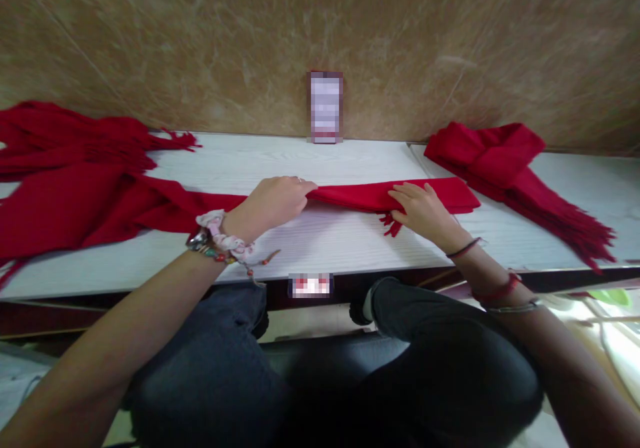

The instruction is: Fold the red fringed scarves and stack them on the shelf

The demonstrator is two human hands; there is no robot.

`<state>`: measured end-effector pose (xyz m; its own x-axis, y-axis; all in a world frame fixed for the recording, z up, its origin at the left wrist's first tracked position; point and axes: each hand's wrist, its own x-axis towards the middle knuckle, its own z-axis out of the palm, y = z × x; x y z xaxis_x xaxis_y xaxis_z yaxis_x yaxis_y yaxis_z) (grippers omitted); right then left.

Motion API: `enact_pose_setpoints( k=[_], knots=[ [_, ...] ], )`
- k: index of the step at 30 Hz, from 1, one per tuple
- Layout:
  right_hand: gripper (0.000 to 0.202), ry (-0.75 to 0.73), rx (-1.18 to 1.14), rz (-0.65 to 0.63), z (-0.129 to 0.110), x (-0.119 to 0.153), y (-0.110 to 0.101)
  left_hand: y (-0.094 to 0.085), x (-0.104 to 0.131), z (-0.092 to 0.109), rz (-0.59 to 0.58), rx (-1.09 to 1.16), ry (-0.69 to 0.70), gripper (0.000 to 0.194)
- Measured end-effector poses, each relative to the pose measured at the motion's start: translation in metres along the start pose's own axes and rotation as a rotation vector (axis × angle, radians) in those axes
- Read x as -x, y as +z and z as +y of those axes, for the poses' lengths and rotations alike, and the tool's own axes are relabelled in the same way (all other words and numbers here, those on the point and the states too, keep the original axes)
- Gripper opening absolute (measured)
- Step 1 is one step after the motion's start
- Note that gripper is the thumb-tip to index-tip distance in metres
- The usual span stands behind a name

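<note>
A long red scarf (350,196) runs from left to right across the white table, gathered into a narrow folded band between my hands. My left hand (275,201) is closed around the band near the middle, its fingertips gripping the cloth. On the flat folded part at the right, my right hand (417,208) lies with its fingers spread, pressing the cloth down. A bit of red fringe (393,225) sticks out under that hand toward me. Left of my left hand the scarf spreads wider and loosely crumpled.
Another red scarf (500,161), looped with its fringe trailing, lies at the right. More red fringed cloth (100,138) is heaped at the back left. A phone-like device (326,108) leans on the marbled wall (225,48). The white table (280,248) ends just before my knees.
</note>
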<state>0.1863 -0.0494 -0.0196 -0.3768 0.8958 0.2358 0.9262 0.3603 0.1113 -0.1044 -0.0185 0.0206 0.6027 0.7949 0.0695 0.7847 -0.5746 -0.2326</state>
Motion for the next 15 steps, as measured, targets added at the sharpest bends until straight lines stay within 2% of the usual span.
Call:
enact_pose_setpoints(
  k=[3, 7, 13, 15],
  knots=[
    [0.04, -0.009, 0.079, 0.047, -0.015, -0.001, 0.001, 0.001, 0.0, 0.0, 0.015, 0.029, -0.016, 0.04],
    [0.037, 0.051, 0.126, 0.113, -0.021, 0.0, 0.006, 0.003, -0.002, 0.002, 0.036, 0.071, -0.046, 0.042],
    [0.036, 0.116, 0.077, 0.169, -0.008, 0.002, 0.004, 0.003, -0.003, -0.002, 0.152, 0.116, -0.121, 0.041],
    [0.039, 0.165, 0.033, 0.196, 0.0, 0.005, 0.001, 0.003, -0.001, -0.002, 0.099, 0.103, -0.071, 0.04]
  ],
)
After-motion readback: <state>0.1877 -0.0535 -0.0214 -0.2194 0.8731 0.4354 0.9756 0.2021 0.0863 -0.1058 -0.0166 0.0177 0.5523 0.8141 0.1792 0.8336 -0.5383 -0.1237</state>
